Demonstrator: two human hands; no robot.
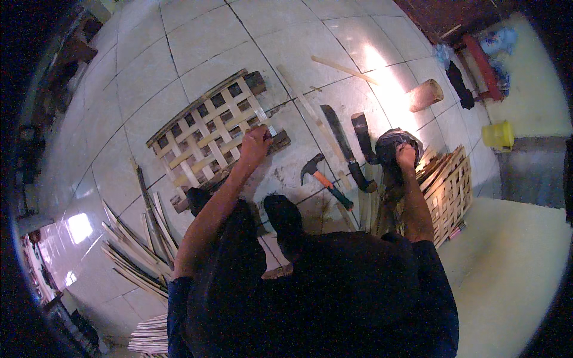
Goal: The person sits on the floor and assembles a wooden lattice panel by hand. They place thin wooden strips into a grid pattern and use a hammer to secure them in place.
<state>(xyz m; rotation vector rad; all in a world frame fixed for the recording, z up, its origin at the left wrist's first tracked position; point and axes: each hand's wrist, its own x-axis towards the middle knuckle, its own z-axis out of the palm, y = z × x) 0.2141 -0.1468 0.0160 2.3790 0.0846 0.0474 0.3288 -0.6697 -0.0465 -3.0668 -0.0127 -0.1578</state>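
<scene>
A woven panel of pale wooden strips (206, 132), framed by darker bars, lies on the floor at the left. My left hand (256, 141) rests closed at its right edge, beside a dark wooden block (279, 141); what its fingers hold is hidden. Over at the right, my right hand (406, 154) is closed at the mouth of a black plastic bag (389, 143), its fingertips out of sight. Between my hands lie a claw hammer with an orange and dark handle (324, 181), a machete (340, 134) and a dark curved tool or sheath (363, 137).
More woven panels (449, 194) lean by the pale wall at the right. A short log (425, 95) lies farther off, near a yellow container (498, 135). Loose strips (140, 253) spread at the left, and a thin strip (343, 68) lies ahead on the tiles.
</scene>
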